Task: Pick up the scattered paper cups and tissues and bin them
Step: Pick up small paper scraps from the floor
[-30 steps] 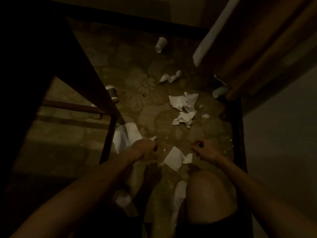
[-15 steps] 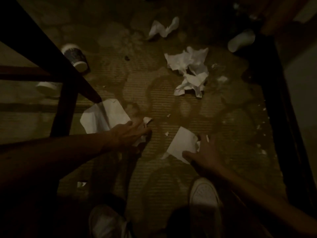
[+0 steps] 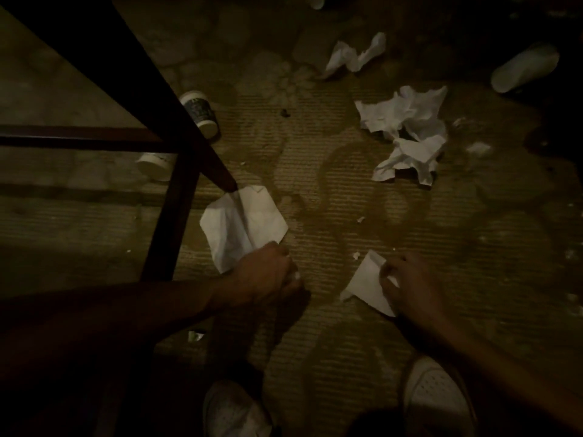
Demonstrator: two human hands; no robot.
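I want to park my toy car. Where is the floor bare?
Bare carpet lies mid-floor, between the flat tissue, the crumpled tissues and the small tissue in the right hand; also between the shoes. Crowded: cups by the chair legs, crumpled tissues top right.

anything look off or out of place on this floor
Litter covers the carpet: crumpled tissues, two cups tipped over by the chair leg, a third cup far right. The left hand grips a big sheet, the right hand a small sheet.
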